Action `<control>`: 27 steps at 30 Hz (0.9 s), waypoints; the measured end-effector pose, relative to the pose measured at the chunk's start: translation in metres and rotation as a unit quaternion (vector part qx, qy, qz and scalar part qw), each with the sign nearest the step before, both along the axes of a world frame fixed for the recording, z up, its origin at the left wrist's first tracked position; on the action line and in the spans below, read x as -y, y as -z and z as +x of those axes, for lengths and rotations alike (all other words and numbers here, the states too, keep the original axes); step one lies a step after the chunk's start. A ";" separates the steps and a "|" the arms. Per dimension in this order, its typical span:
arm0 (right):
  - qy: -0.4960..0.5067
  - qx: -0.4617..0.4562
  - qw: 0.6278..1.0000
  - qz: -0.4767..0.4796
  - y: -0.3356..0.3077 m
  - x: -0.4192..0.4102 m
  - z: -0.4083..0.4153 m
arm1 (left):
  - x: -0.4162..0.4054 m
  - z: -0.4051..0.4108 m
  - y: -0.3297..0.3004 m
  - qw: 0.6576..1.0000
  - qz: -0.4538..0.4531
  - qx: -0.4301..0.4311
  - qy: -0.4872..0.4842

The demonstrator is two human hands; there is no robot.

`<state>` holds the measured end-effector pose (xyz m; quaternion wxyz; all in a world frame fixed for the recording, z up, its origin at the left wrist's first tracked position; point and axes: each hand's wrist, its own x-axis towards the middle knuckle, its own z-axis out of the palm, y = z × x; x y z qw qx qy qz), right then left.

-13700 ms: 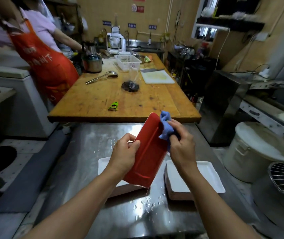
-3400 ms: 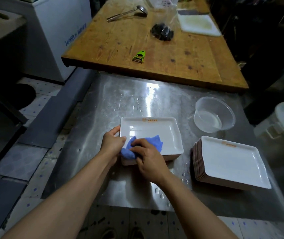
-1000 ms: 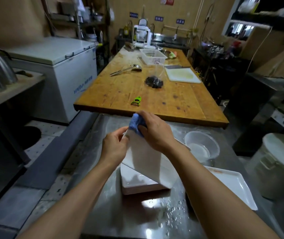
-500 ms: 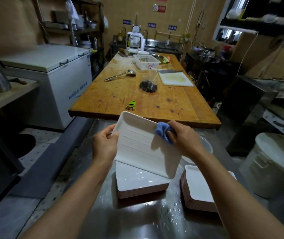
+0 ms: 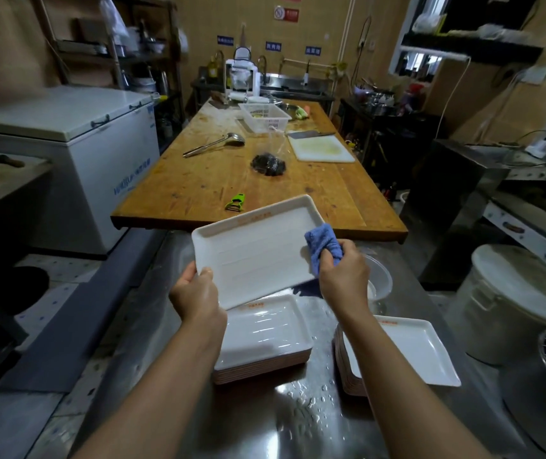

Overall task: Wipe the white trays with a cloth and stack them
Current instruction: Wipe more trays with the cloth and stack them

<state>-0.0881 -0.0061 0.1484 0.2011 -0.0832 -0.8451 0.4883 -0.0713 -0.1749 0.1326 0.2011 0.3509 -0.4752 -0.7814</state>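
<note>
- Trays in two stacks sit nearest on the steel bench: left stack wet, right stack under the right forearm.
- Left hand grips the lifted tray by its near-left corner, tilted, long axis running left-right.
- Right hand, curled round the blue cloth, presses it against that tray's right end.

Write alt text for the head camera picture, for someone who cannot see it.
A person's left hand holds a white tray tilted up while the right hand wipes it with a blue cloth. Below, two stacks of trays sit on a wet steel counter, with a long wooden table beyond.
</note>
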 end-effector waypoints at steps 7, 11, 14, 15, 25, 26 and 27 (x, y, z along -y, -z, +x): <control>0.120 0.001 0.976 -0.180 -0.003 0.011 -0.006 | -0.034 0.005 0.001 0.994 0.101 0.010 -0.032; 0.140 0.003 0.962 -0.234 -0.003 0.012 -0.009 | -0.045 0.004 -0.002 0.990 0.134 0.006 -0.039; 0.132 0.027 0.955 -0.264 0.002 0.014 -0.010 | -0.053 0.006 -0.003 0.985 0.169 0.012 -0.022; 0.121 0.044 0.954 -0.272 0.006 0.018 -0.008 | -0.057 0.006 -0.004 0.983 0.186 0.009 -0.008; 0.071 0.080 0.972 -0.208 0.024 0.002 -0.003 | -0.029 -0.011 -0.010 0.971 0.123 0.041 0.199; 0.059 0.079 0.976 -0.193 0.023 0.000 -0.003 | -0.023 -0.016 -0.014 0.970 0.105 0.038 0.214; 0.044 0.079 0.979 -0.183 0.021 0.000 -0.002 | -0.020 -0.020 -0.018 0.968 0.085 0.035 0.234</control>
